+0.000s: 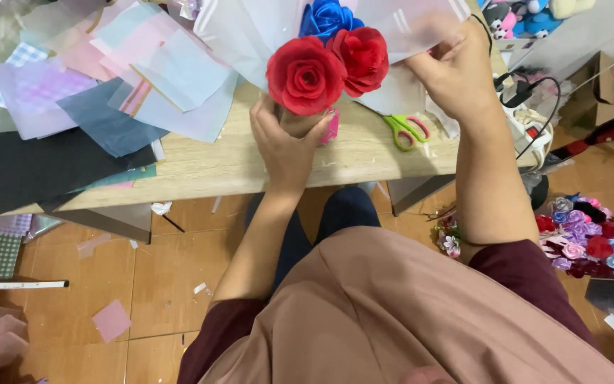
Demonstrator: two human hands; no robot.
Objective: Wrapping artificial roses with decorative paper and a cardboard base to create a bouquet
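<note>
Roses (pixel 305 75): 2 red, 1 blue (pixel 325 18) | hands: left (pixel 286 146) grips stems, right (pixel 456 67) pinches wrap (pixel 406 25)

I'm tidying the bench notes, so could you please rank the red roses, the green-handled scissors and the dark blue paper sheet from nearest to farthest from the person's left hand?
1. red roses: directly above the left hand, which grips their stems.
2. green-handled scissors: on the table, to its right.
3. dark blue paper sheet: farthest, in the paper pile to its left.
</note>
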